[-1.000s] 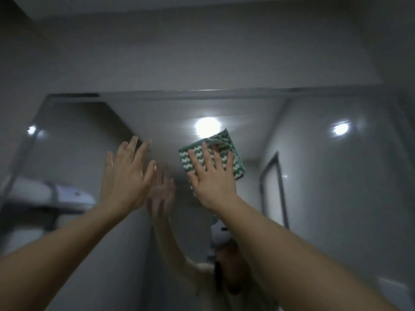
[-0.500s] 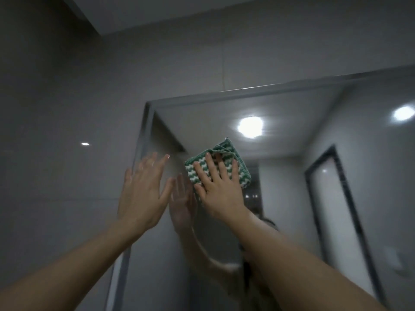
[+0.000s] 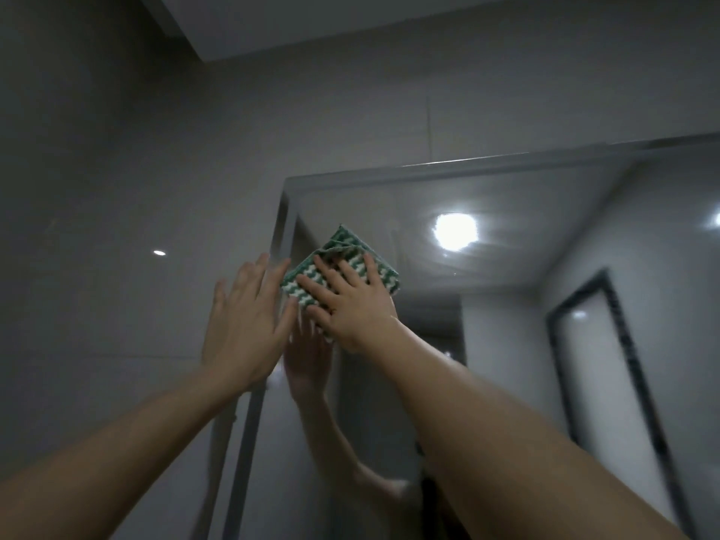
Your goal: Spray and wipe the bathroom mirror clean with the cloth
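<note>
Folded green-and-white wavy-striped cloth (image 3: 343, 263) pressed flat on the large silver-edged wall mirror (image 3: 506, 267), near the mirror's upper left corner; cloth sits as a tilted square, one corner pointing up, green hem along its edges, a folded layer showing at the top corner; mirror glass shows faint streaks around the reflected round ceiling light (image 3: 455, 231); a dark-framed doorway (image 3: 607, 383) is reflected to the right.

Lower part of the cloth is hidden under the right hand (image 3: 350, 305); mirror's right side and bottom are cut off by the frame edge; reflected person low in the glass is dark and hard to make out; left hand is slightly motion-blurred; cannot tell whether the left hand (image 3: 245, 325) touches the wall or the mirror edge.

Right hand lies on top of the cloth, fingers straight and spread, palm pushing it against the glass; cloth sticks out above and to both sides of the fingers; left hand raised just left of the cloth, wide, fingers straight and slightly spread, holding nothing, its fingertips overlapping the mirror's left frame, thumb near the cloth's left corner; grey tiled wall (image 3: 117, 189) fills the left side, with a small bright glint on it; both bare forearms reach up from the near bottom edge.
</note>
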Demonstrator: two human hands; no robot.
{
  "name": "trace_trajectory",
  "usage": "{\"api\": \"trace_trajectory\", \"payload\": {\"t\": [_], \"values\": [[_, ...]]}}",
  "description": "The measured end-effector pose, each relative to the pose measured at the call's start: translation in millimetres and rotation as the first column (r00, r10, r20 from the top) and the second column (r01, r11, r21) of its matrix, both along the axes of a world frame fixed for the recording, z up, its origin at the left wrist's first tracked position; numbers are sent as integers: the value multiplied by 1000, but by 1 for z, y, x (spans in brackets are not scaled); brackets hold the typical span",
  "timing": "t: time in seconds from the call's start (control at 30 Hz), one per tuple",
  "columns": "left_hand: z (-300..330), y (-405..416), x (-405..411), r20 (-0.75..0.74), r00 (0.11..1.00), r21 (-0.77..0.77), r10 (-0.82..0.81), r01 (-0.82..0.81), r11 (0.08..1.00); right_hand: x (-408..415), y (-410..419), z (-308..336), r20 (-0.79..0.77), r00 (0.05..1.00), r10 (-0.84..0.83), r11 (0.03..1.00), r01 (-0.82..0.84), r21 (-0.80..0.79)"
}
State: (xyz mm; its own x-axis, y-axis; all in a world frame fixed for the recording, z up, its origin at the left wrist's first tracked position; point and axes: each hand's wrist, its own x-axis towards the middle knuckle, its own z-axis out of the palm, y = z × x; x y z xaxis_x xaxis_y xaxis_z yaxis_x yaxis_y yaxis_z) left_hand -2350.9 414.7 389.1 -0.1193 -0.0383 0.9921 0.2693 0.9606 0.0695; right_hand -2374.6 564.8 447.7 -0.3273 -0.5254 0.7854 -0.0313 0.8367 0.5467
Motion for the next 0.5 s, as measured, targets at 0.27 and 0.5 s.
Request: {"api": "trace_trajectory", "payload": {"t": [0.27, 0.5], "values": [[41, 118, 25, -57, 989, -74, -139, 135, 988, 46, 185, 40, -61, 997, -43, 939, 19, -344], [51, 264, 63, -76, 982, -255, -174, 149, 955, 97, 363, 9, -52, 989, -140, 830, 89, -551]]}}
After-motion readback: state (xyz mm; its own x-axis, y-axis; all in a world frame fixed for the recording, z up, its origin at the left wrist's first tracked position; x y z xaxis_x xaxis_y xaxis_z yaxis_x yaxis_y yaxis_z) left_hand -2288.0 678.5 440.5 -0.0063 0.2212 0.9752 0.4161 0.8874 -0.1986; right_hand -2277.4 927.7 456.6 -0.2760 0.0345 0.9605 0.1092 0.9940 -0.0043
